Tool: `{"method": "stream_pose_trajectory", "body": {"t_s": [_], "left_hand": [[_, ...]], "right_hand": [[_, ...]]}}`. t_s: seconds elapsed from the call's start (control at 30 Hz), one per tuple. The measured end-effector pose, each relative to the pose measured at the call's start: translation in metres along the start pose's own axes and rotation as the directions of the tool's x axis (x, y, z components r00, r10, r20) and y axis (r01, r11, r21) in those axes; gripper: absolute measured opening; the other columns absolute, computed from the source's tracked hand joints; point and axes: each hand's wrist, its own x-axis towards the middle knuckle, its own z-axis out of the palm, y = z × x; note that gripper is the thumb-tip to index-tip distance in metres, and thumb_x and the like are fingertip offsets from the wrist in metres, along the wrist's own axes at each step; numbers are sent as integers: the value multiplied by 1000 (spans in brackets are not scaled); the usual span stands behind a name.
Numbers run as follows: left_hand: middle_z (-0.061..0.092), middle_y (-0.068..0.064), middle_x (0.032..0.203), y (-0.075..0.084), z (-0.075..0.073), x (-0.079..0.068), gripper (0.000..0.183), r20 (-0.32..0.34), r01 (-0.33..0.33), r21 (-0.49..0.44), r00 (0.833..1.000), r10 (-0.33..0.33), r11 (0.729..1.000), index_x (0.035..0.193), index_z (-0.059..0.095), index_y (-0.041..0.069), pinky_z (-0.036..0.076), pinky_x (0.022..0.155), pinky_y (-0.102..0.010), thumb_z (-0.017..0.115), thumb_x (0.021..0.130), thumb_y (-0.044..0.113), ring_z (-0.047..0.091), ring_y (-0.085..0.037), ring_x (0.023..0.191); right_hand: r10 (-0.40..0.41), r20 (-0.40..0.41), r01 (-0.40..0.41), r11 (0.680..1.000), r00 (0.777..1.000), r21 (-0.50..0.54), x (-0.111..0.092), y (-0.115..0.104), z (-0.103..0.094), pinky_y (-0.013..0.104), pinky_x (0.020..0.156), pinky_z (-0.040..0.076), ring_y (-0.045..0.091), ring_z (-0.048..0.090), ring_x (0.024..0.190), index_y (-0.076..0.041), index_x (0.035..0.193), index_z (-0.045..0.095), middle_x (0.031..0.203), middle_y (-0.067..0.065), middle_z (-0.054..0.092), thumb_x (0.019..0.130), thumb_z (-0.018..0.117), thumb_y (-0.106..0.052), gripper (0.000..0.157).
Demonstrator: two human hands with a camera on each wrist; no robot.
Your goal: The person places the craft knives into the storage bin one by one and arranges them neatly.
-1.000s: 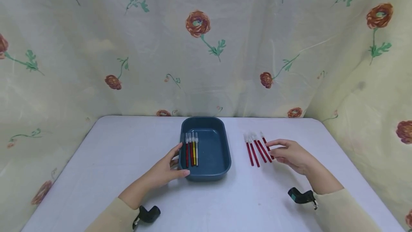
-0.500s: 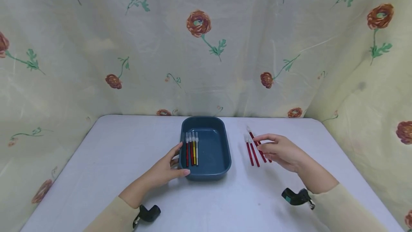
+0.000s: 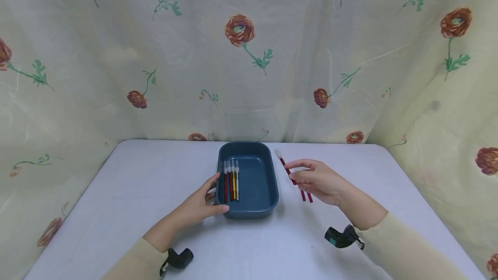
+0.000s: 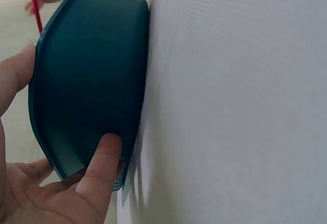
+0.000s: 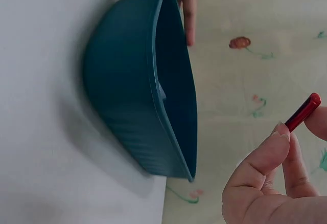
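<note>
My left hand (image 3: 194, 207) grips the left side of a dark blue rectangular tray (image 3: 268, 204), with the thumb at its near left corner and fingertips along the outer wall. In the tray's left half several slim pens (image 3: 226, 187) with translucent caps lie side by side, red, yellow and pale. My right hand (image 3: 320, 182) pinches a red pen (image 3: 288, 170) between thumb and fingers, tilted with its cap up and left, just right of the tray. The held pen's red end (image 5: 304, 112) shows in the right wrist view. Below that hand, two red pens (image 3: 310, 197) on the table are partly hidden.
A white-covered table (image 3: 163, 172) carries everything. A floral curtain (image 3: 288, 98) hangs behind its far edge and along both sides. Small black devices sit on the left wrist (image 3: 180, 259) and the right wrist (image 3: 342, 237).
My right hand has lifted one red pen off the row on the right and carried it left toward the tray. The left hand and tray have stayed in place.
</note>
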Motion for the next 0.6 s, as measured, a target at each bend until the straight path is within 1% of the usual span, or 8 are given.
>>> {"method": "stream_pose_trajectory", "body": {"t_s": [0.07,0.3,0.47,0.6], "left_hand": [[25,-14,163,-1,0,0,102,0,-2,-1,1000,2,1000,161,20,29,44,106,-54,84,82,36,36,-40,143],[25,-14,163,-2,0,1,102,-3,-7,-7,1000,7,1000,161,20,30,44,105,-54,84,82,36,36,-40,143],[26,-14,163,-2,1,1,103,-5,-3,2,1000,3,1000,161,20,31,45,105,-54,84,81,38,37,-40,143],[26,-14,163,0,0,-1,102,-9,5,10,1000,-5,1000,161,20,30,45,105,-54,84,81,38,37,-39,143]], "right_hand": [[9,-2,-9,1000,1000,-3,3,-1,8,21,72,52,18,58,84,-4,124,65,99,7,65,93,68,-9,31],[58,-39,-59,998,998,-33,19,-2,33,21,74,54,20,59,87,-1,129,63,111,15,63,92,67,-7,37],[80,-46,-82,995,996,-50,31,0,48,23,77,55,21,60,86,-2,126,66,106,13,64,93,68,-7,33],[97,-53,-101,993,994,-68,41,0,56,25,81,56,21,61,87,-4,125,66,108,13,66,93,68,-8,32]]}}
